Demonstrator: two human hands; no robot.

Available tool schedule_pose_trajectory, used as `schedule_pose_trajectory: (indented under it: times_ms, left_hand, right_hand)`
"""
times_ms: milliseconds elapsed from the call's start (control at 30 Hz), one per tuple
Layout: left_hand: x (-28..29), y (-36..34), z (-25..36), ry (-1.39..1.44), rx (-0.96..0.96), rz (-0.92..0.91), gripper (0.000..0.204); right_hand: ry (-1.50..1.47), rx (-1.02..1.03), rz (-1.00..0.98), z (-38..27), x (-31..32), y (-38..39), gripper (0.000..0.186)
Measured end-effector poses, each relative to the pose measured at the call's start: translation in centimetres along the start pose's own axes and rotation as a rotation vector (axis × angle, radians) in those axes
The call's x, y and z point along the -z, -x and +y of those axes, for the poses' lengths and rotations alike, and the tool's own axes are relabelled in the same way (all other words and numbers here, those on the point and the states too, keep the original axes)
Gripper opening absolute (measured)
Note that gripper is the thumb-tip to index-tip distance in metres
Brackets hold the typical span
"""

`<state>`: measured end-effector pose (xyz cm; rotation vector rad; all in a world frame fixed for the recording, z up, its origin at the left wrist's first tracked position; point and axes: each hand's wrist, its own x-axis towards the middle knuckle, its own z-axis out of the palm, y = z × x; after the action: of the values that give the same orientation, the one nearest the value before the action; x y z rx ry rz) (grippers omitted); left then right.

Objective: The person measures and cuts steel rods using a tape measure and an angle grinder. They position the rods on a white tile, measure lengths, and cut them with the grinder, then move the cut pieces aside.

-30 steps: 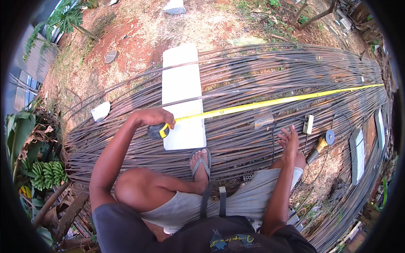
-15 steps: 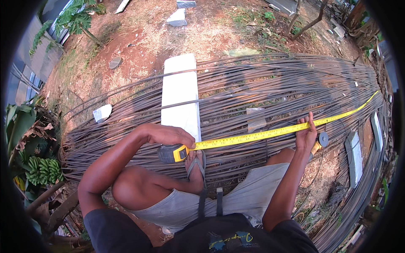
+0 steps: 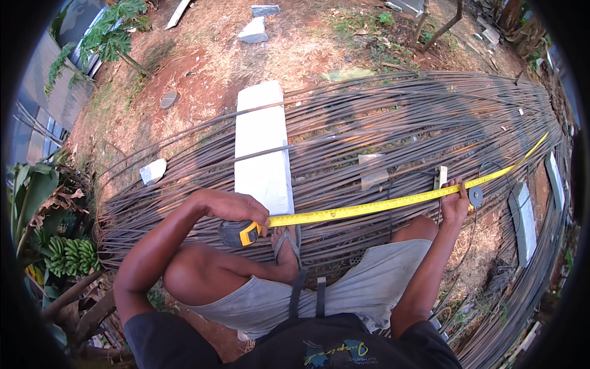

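My left hand [image 3: 236, 206] is closed at the black and yellow tape measure [image 3: 233, 234], fingertips by the mouth where the blade comes out. From there the yellow blade [image 3: 369, 205] runs right across a spread of rusty steel bars [image 3: 344, 132]. My right hand [image 3: 454, 203] grips the blade farther along, fingers curled round it. Beyond that hand the blade slopes up to the far right. A small pale piece [image 3: 440, 177] shows beside its fingers; whether it is held, I cannot tell. Right against this hand is a grey disc [image 3: 475, 197], perhaps part of a power tool.
A long white block [image 3: 263, 141] lies among the bars, one bar crossing over it. Pale stone slabs [image 3: 523, 221] sit at the right. Green bananas [image 3: 70, 256] hang at lower left. My sandalled foot [image 3: 286, 249] rests near the tape case.
The tape case and my left hand have shifted a little left and down. My right hand has moved slightly right, its raised finger now folded at the blade. The pale piece has come into view.
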<state>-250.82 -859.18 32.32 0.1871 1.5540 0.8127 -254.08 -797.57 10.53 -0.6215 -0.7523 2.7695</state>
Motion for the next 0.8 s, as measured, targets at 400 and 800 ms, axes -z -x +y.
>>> schedule_pose_trajectory:
  times_ms: [400,800]
  left_hand:
    - [0.8,-1.2,-2.7,-0.027,0.158,0.148,0.032]
    - [2.7,0.1,-6.3,0.130,0.235,0.145,0.031]
  right_hand:
    - [-0.021,0.084,0.128,-1.4,0.6,-0.8,0.027]
    - [0.077,0.033,0.384,2.6,2.6,-1.3,0.032]
